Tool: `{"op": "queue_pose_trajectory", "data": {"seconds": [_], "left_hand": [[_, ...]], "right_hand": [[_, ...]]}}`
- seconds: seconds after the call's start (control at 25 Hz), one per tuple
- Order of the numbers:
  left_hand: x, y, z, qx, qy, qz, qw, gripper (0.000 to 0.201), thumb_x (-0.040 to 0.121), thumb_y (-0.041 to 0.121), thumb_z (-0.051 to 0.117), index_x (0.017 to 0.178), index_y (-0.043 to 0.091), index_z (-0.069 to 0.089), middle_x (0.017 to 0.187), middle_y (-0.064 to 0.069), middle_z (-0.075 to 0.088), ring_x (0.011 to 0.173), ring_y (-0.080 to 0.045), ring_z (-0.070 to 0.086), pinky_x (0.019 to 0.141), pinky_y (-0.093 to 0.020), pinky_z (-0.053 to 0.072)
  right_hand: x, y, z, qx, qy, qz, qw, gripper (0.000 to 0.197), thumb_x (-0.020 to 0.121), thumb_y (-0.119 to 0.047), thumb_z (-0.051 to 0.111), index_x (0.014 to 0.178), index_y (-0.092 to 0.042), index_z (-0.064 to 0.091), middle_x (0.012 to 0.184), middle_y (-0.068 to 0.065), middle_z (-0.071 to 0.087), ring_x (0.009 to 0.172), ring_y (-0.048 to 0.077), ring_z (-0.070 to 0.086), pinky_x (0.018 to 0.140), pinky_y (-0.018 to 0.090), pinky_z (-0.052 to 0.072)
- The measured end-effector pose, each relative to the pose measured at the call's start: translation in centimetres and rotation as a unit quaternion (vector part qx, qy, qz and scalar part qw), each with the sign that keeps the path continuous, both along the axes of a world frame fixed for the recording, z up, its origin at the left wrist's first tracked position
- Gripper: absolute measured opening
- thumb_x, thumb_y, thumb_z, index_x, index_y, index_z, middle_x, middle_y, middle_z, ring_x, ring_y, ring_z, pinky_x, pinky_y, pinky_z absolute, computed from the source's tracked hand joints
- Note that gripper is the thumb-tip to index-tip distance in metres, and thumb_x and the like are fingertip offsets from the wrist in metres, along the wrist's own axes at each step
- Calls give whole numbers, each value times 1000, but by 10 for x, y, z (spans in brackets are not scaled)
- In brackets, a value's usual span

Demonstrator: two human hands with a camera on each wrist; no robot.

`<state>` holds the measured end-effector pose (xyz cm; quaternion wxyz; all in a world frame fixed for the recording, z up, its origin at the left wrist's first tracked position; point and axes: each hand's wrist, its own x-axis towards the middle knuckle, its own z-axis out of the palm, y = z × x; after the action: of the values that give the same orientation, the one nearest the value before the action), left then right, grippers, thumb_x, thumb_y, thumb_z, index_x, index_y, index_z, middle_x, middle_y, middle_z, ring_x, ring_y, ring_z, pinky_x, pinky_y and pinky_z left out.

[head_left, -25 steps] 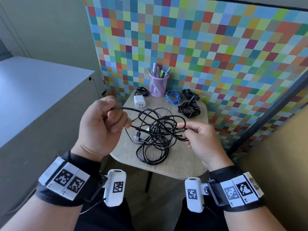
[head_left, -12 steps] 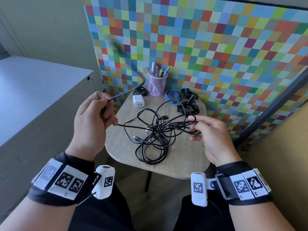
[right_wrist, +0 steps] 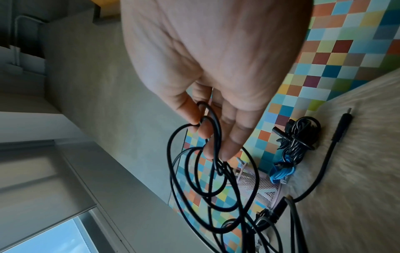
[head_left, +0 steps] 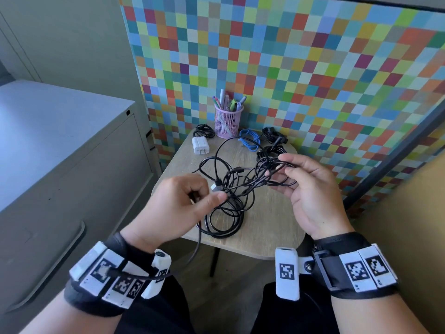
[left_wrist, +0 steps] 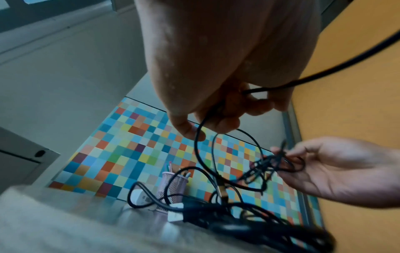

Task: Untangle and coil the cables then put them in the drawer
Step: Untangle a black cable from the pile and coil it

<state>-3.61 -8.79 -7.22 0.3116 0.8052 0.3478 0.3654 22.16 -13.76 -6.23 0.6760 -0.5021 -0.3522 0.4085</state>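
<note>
A tangle of black cables [head_left: 231, 189] lies partly on the small wooden table [head_left: 269, 227] and partly lifted between my hands. My left hand [head_left: 183, 203] grips one black cable strand [left_wrist: 199, 137] in curled fingers; its free length trails down over my left wrist [head_left: 197, 247]. My right hand [head_left: 305, 189], palm up, pinches several raised loops [right_wrist: 207, 140] between thumb and fingers at the tangle's right side. A silver-tipped plug [head_left: 215, 186] sticks out just beyond the left fingers.
At the table's back stand a pink mesh pen cup [head_left: 227, 121], a white charger [head_left: 199, 145], a blue cable [head_left: 249, 141] and coiled black cables [head_left: 204, 130] [head_left: 273, 137]. A grey drawer cabinet [head_left: 72, 165] stands left. A checkered panel [head_left: 289, 68] is behind.
My left hand, raised to the left with a cable end pulled out, has come down to the tangle; the freed length now hangs over my wrist. The right hand turned palm up.
</note>
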Motion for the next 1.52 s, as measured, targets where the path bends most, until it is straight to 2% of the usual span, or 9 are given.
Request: {"op": "queue_pose_trajectory", "data": {"seconds": [0.2,0.4,0.52,0.68,0.84,1.0,1.12,1.24,1.52], "left_hand": [[20,-9,-7,29,-25,38,999,30,88,46,71,110,29,63,89,9,57,77,-18,58,71,-32,52],[25,7,3,-16,-193,181,964,13,88,19,62,97,24,54,95,3,57,74,-8,52,73,-29,47],[22,10,9,-98,-258,118,954,13,91,17,50,98,17,61,96,2,61,88,-10,56,81,-24,45],[22,4,17,-165,-183,-34,968,33,97,31,51,117,10,68,116,-6,72,114,-19,66,101,-28,49],[30,-1,14,-263,-126,-144,946,37,93,30,67,123,7,66,114,-21,73,106,-44,68,98,-59,53],[31,-4,14,-253,-138,-95,953,23,93,21,64,113,11,71,102,-17,77,82,-37,70,84,-48,58],[30,-4,14,-239,-121,-71,961,15,100,11,65,113,10,72,100,-18,77,83,-42,71,86,-47,58],[31,-4,14,-225,-82,-55,969,17,99,7,65,112,13,74,97,-19,75,76,-27,70,84,-48,59],[27,-6,18,-213,-43,-74,973,19,102,9,61,110,20,74,87,2,75,75,-19,73,74,-28,57]], "right_hand": [[-6,-4,3,38,-13,40,998,34,101,13,41,103,-6,69,82,2,73,90,31,72,86,49,58],[-9,-5,4,69,59,64,994,27,86,3,44,90,-5,69,77,9,61,79,34,67,81,48,60],[-10,-6,5,75,108,96,987,34,85,3,40,85,-8,72,77,12,56,75,38,67,81,49,59],[-19,-6,9,54,131,159,977,34,88,5,39,82,-6,71,76,15,55,67,33,65,70,43,61],[-27,-5,10,24,111,174,978,45,99,10,31,85,-3,71,77,17,59,66,32,66,62,36,61],[-23,-6,6,1,89,183,979,34,96,-6,43,94,-7,77,89,20,68,84,34,65,70,38,59],[-19,-6,2,9,-38,147,988,22,96,-19,55,94,-11,76,92,6,74,90,22,67,79,33,54],[-20,-5,3,38,-278,111,953,17,95,-5,71,98,-22,73,93,-5,74,87,8,68,82,23,53],[-14,-6,10,80,-487,84,866,11,91,-11,78,92,-22,78,86,-12,71,80,15,67,70,36,55]]}}
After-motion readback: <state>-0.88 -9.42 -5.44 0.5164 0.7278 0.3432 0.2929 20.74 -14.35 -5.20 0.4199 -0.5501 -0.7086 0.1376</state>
